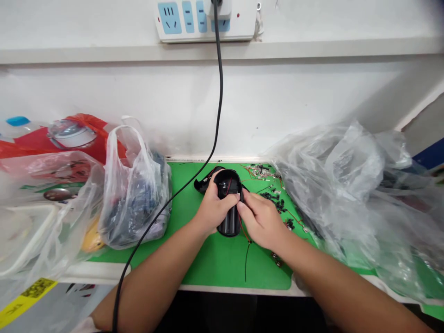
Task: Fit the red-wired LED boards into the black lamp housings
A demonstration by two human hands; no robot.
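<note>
A black plastic housing (229,223), rounded and hollow at its upper end, is held above the green mat (208,270). My left hand (214,206) wraps round its left side, with the thumb lying across the front. At its right edge, my right hand (260,215) pinches with thumb and forefinger; whatever is between those fingertips is too small to make out. Thin red and black wires hang from the housing down to the mat. Behind my left hand lies another curved black shell (200,185), partly covered.
Small black parts (274,200) and metal pieces (260,172) are scattered at right. Clear plastic bags (333,185) crowd the right side; a filled plastic bag (135,199) stands left. A black cable (219,92) drops from the power strip (208,21) across the left forearm.
</note>
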